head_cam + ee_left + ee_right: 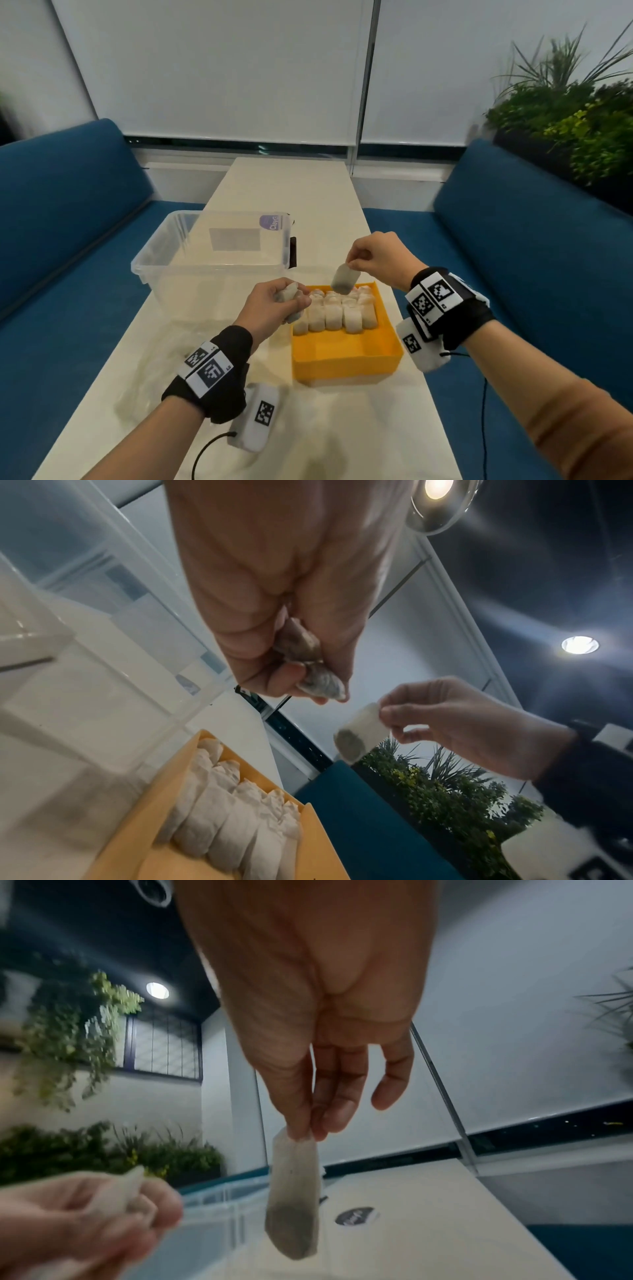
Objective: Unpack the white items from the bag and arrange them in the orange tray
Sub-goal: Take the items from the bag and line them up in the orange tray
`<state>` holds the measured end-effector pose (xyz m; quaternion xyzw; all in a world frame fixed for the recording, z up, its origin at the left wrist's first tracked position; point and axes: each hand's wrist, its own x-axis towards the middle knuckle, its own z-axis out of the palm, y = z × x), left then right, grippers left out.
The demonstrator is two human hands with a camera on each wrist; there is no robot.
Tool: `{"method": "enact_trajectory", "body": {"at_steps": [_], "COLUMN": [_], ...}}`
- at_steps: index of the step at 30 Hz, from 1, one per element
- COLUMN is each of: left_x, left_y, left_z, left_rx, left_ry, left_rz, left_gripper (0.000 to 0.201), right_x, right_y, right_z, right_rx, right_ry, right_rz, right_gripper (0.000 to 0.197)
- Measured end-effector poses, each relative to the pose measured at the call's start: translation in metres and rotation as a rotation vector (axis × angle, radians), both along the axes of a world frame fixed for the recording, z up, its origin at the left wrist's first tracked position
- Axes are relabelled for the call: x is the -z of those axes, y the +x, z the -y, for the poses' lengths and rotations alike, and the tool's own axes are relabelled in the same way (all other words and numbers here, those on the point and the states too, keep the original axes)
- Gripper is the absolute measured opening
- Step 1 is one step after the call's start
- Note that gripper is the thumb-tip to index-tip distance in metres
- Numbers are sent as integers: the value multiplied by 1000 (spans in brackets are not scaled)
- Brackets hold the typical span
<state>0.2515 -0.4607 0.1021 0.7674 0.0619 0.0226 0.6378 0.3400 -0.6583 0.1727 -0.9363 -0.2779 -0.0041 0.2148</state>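
An orange tray (346,356) sits on the white table, its far half filled with rows of white tea bags (334,315). My right hand (371,258) pinches one white tea bag (344,282) by its top edge, and the bag hangs above the tray's far rim. In the right wrist view the tea bag (294,1199) dangles from thumb and forefinger. My left hand (274,305) grips a small bunch of tea bags (291,296) just left of the tray; the bunch (308,666) shows between its curled fingers. A crumpled clear plastic bag (164,353) lies under my left forearm.
A clear plastic storage box (212,253) stands behind and left of the tray. Blue sofas (534,260) flank the narrow table (284,185). Green plants (575,130) stand at the back right. A cable (484,431) hangs from my right wrist.
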Motion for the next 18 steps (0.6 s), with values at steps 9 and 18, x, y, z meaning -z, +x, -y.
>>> {"method": "enact_trajectory", "body": {"at_steps": [9,18], "left_x": [12,15], "left_y": [-1,-17], "left_z": [6,12], "left_rx": [-91,-172], "left_ry": [-1,22], "left_rz": [-68,-88], "left_gripper": [14,12], "right_x": [65,102], "right_y": [38,63], "right_z": [20,8], "right_rx": [-1,58], "right_ry": [-551,-720], "right_rz": [-188,-83], "right_gripper": [14,18]}}
